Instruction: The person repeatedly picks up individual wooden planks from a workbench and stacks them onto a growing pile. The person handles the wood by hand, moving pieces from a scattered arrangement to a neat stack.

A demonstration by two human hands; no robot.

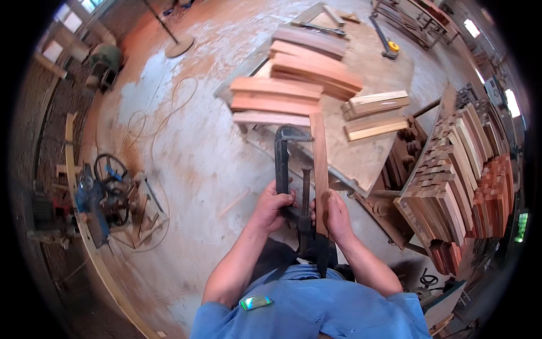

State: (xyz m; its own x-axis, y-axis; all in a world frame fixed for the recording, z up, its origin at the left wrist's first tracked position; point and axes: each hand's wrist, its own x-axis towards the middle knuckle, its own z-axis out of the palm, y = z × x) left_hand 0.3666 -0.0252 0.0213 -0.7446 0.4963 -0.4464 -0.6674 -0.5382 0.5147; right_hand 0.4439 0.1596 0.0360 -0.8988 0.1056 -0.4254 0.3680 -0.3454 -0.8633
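Observation:
My left hand is closed round the dark frame of a C-clamp, held upright in front of my body. Its threaded screw runs up toward the upper jaw, close to a long reddish wooden strip. With my right hand I grip the lower part of that strip from its right side. The strip's far end reaches the edge of a worktable, beside stacked reddish boards. Whether the clamp touches the strip I cannot tell.
The worktable ahead bears more boards, with short pale-edged blocks at its right. Tall stacks of wooden pieces stand on my right. A blue machine and a loose cable lie left. A round-based stand is farther off.

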